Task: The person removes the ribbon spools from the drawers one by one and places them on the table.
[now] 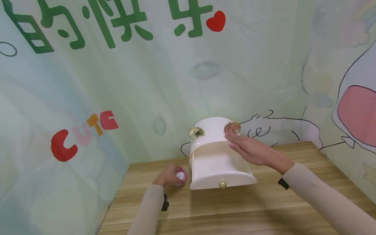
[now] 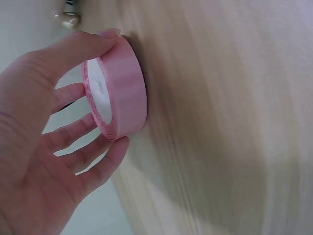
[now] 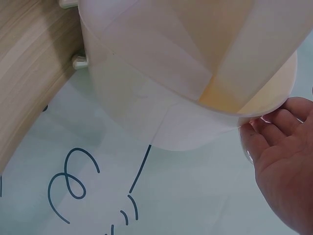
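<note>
A roll of pink ribbon with a white core stands on the tabletop, left of a white rounded box. My left hand grips it; in the left wrist view the thumb lies on one edge of the roll and the fingers reach around the opposite side. The white box has its drawer pulled out toward me, with a gold knob on the front. My right hand rests on the box's upper right edge, fingers mostly straight, beside a gold-rimmed round ornament.
A second gold-rimmed ornament sits on the box's upper left. Behind the wooden table hangs a printed cloth backdrop, which also closes off the left and right sides. Small feet under the box touch the table.
</note>
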Demonstrator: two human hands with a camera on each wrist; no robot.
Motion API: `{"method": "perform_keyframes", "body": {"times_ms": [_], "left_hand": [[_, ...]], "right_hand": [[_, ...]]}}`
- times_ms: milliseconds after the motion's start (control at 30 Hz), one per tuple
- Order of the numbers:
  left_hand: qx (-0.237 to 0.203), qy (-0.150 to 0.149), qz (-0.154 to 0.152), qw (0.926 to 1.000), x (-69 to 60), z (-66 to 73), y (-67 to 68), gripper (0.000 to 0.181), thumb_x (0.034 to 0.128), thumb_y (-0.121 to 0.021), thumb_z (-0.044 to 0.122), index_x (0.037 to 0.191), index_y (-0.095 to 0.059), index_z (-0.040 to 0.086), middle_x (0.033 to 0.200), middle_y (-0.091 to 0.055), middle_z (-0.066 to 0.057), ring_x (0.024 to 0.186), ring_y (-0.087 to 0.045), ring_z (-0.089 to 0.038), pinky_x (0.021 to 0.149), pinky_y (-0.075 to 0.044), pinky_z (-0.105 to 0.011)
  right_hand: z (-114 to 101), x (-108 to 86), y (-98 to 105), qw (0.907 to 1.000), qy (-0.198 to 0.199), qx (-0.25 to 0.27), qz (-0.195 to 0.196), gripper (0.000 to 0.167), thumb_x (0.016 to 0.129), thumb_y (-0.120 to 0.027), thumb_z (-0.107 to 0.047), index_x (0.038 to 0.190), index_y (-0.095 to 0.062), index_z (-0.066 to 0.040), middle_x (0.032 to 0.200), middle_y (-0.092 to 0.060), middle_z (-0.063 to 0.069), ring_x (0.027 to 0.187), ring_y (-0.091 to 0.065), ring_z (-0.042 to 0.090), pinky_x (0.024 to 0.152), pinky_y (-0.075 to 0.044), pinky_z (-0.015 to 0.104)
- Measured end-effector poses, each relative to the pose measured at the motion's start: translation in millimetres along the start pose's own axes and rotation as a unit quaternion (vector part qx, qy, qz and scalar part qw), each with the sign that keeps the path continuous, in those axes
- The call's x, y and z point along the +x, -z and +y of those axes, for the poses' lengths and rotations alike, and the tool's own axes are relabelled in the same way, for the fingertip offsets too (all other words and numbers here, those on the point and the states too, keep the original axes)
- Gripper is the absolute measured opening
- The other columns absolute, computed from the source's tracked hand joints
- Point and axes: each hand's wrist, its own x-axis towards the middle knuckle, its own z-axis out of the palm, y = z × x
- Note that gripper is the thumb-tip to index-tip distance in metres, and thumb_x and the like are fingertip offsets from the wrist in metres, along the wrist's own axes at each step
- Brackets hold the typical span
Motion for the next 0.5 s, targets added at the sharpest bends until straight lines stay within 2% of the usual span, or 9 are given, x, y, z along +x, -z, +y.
{"method": "perform_keyframes", "body": {"times_ms": [133,500], "left_hand": [[0.007,0.013,0.003,0.9999,2.2,-2.0,-4.9,0.066,0.0734,-0.093,0.018,0.131,-0.068,-0.003,0.13,-0.071,-0.019,0.109,-0.065,-0.028,0.099,-0.057,-0.049],[0.011,0.009,0.006,0.9999,2.1,-2.3,-8.6,0.068,0.0734,-0.094,0.019,0.132,-0.067,-0.003,0.128,-0.071,-0.018,0.112,-0.065,-0.03,0.105,-0.055,-0.053]], "right_hand": [[-0.3,0.0,-0.3,1.0,0.003,0.0,0.002,0.059,0.114,-0.036,-0.04,0.163,-0.033,-0.008,0.172,-0.03,0.009,0.161,-0.029,0.032,0.127,-0.031,0.055],[0.4,-0.9,-1.4,1.0,0.006,-0.001,0.004,0.059,0.115,-0.035,-0.039,0.163,-0.032,-0.007,0.172,-0.029,0.01,0.161,-0.029,0.033,0.127,-0.031,0.055]]}}
